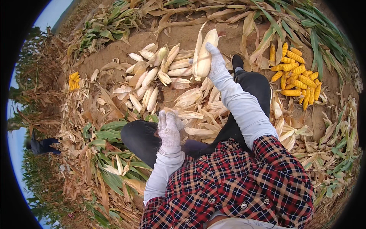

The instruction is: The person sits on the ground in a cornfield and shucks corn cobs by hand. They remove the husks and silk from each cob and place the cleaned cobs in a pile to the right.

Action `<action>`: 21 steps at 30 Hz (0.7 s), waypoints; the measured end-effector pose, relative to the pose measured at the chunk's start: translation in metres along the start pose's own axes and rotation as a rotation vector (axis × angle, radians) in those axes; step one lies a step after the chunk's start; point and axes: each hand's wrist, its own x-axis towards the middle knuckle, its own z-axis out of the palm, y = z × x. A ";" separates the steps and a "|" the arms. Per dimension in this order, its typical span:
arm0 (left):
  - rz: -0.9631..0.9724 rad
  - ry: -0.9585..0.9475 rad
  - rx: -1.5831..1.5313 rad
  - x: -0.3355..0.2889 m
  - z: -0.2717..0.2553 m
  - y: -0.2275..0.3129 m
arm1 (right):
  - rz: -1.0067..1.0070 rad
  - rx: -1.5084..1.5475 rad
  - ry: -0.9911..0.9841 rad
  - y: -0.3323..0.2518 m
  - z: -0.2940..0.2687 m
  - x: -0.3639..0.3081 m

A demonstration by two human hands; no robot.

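Before you on the ground (179, 38) lie unhusked ears (150, 78); to your right, a pile of husked cobs (298, 70); between your legs (253, 89), loose husks (204, 123); beside your left knee (133, 138), leaves (110, 135).

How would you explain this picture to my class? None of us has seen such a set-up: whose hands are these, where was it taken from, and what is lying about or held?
There is no machine: the left hand and right hand belong to a person in whitish gloves and a checked shirt. A wide fisheye camera on the person's head looks down, so straight edges bend. On the ground lie pale ears, dry husks and, to the right, yellow cobs. The right hand holds an ear in its husk. The left is near the husks; whether it grips anything is unclear.
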 end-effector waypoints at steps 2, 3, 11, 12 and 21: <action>0.086 -0.126 0.510 0.016 0.006 -0.009 | -0.010 -0.031 -0.098 0.006 0.017 -0.021; 0.209 -0.268 0.896 0.024 0.009 -0.017 | -0.022 -0.047 -0.145 0.007 0.024 -0.031; 0.466 -0.060 0.546 0.088 0.003 0.020 | 0.020 -0.209 -0.274 -0.002 0.042 -0.067; 0.371 -0.056 0.342 0.090 0.005 0.029 | 0.016 -0.308 -0.274 -0.002 0.042 -0.068; 0.436 -0.027 0.183 0.112 0.053 0.093 | -0.027 -0.607 -0.356 0.014 0.035 -0.076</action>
